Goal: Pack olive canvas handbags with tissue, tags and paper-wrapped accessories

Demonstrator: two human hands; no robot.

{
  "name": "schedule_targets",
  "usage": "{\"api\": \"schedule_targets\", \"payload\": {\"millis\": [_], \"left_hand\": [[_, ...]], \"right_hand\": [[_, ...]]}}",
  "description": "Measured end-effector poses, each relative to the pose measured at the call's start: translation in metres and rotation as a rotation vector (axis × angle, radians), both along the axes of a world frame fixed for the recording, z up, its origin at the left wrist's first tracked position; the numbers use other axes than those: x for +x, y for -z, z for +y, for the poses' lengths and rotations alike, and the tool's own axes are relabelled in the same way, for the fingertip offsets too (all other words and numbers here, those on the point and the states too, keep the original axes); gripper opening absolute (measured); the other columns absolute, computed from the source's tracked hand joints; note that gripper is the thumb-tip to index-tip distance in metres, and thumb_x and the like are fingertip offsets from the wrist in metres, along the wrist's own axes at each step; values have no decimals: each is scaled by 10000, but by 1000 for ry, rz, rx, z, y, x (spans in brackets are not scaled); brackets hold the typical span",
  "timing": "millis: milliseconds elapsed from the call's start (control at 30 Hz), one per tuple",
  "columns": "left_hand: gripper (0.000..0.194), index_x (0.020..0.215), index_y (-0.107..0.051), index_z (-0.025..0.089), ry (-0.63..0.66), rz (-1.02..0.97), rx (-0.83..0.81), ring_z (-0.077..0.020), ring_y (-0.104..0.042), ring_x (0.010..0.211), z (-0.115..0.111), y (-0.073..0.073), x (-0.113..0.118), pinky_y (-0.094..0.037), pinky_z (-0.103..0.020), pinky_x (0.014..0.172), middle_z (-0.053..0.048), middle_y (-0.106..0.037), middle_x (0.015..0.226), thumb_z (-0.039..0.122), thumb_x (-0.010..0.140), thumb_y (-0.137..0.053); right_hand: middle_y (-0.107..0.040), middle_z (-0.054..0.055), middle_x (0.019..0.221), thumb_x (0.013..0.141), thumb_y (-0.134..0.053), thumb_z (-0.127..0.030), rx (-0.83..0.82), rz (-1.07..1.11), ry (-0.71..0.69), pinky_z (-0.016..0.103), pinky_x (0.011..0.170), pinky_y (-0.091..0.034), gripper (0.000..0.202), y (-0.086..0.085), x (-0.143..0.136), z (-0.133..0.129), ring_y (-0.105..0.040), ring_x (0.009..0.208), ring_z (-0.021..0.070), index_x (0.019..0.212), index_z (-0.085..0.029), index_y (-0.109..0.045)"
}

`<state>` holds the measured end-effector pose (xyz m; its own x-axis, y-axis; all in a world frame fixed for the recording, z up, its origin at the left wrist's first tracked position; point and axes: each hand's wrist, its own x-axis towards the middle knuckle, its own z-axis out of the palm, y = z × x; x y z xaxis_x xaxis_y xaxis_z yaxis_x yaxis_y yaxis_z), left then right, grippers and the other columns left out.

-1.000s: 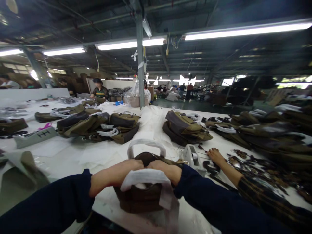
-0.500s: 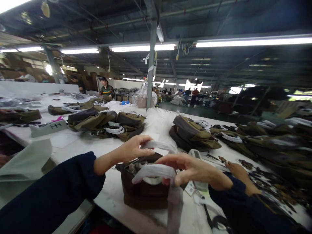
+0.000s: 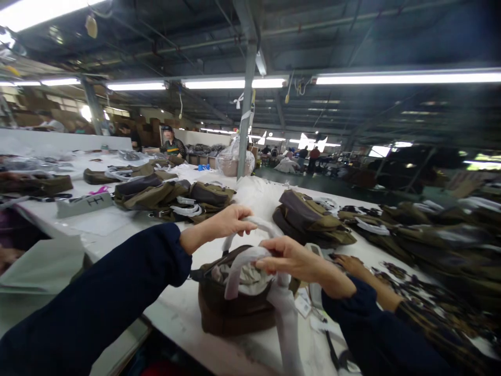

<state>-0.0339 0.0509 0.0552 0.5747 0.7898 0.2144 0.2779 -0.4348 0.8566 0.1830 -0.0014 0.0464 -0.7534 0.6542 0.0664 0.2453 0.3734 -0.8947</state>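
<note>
A dark brown handbag (image 3: 230,310) stands upright on the white table in front of me, its top open with pale crumpled stuffing (image 3: 250,277) inside. White wrapping covers both its carry handles. My left hand (image 3: 229,222) is closed on the far handle (image 3: 266,225), fingers pinching its upper curve. With fingers and thumb, my right hand (image 3: 295,261) grips the top of the near handle (image 3: 236,269). A wrapped white strap (image 3: 287,326) hangs down the bag's right front and over the table edge.
Olive and grey bags lie in piles at left (image 3: 156,196) and right (image 3: 309,216). Another person's hand (image 3: 354,266) rests among small dark parts at right. A grey-green panel (image 3: 43,266) is at left; a metal post (image 3: 246,115) rises behind the table.
Both hands have closed further on the handles. The near handle now stands more upright, and the bag's mouth shows more of the stuffing. My left forearm has moved right.
</note>
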Motion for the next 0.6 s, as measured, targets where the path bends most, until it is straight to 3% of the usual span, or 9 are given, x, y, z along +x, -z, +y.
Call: {"api": "schedule_targets", "payload": {"millis": [100, 200, 300, 333, 433, 500, 600], "left_hand": [[285, 962, -646, 137, -103, 26, 101, -174, -634, 779, -2, 20, -9, -495, -281, 714, -41, -677, 859, 374, 802, -656], [473, 1207, -563, 192, -285, -59, 341, -219, -588, 1069, -11, 29, -13, -465, -322, 900, -70, -625, 1174, 383, 793, -690], [237, 1021, -608, 185, -431, -55, 521, -183, -590, 940, -22, 30, -12, -461, -295, 835, -47, -623, 1032, 337, 843, -644], [157, 929, -615, 181, -420, -30, 534, -164, -584, 847, -26, 29, -11, -459, -277, 773, -29, -620, 936, 325, 866, -615], [193, 786, -620, 176, -277, 46, 485, -138, -556, 711, -36, 27, -5, -434, -244, 657, -2, -602, 772, 325, 900, -575], [183, 834, -651, 174, -243, 30, 505, -150, -580, 769, -43, 23, -1, -451, -249, 711, -21, -633, 825, 317, 911, -565], [192, 966, -691, 188, -161, 26, 539, -173, -610, 895, -53, 14, 6, -455, -267, 846, -50, -677, 963, 303, 928, -542]], "right_hand": [[-617, -3, 774, 874, -620, -470, 49, 60, 102, 216, 627, -420, 322, 9, 16, 0, -533, 690, 109, 924, -155, -666], [-657, 46, 923, 926, -508, -490, 133, 211, 421, 269, 745, -481, 364, 27, 45, 12, -596, 832, 156, 994, -165, -656], [-614, 24, 771, 863, -579, -507, 244, 192, 795, 257, 605, -474, 339, 63, 75, 28, -567, 697, 149, 859, -171, -617], [-585, 10, 721, 839, -607, -507, 293, 145, 872, 248, 558, -456, 331, 77, 84, 33, -544, 656, 143, 830, -177, -599], [-562, 2, 742, 793, -640, -532, 312, 79, 1019, 231, 461, -424, 356, 115, 97, 40, -534, 611, 140, 856, -192, -555], [-557, 0, 776, 786, -625, -561, 195, 86, 1023, 221, 397, -396, 392, 131, 98, 40, -547, 566, 136, 906, -198, -535], [-553, -11, 821, 770, -638, -568, 37, 156, 998, 202, 354, -371, 448, 140, 91, 38, -555, 517, 117, 1016, -214, -519]]}}
